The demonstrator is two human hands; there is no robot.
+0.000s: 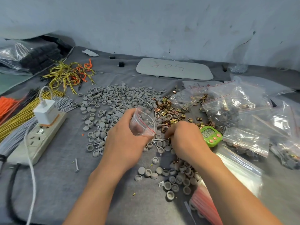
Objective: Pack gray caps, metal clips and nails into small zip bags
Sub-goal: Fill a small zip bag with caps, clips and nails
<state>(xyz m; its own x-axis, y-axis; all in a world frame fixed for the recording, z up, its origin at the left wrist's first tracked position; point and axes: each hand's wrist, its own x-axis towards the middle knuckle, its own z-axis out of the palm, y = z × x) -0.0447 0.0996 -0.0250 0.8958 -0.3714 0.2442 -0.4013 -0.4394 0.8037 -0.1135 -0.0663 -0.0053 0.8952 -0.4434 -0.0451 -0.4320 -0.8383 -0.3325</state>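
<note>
Over the heap of gray caps [113, 98], our left hand [125, 133] grips the limp, slippery zip bag [142, 122], best held near its mouth, while our right hand [183, 137] curls onto light, sharp nails [158, 140]; we cannot tell whether it has one

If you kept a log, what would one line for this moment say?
left hand: holds bag | right hand: curled over nails, hold unclear | filled bags: on person's right
</note>
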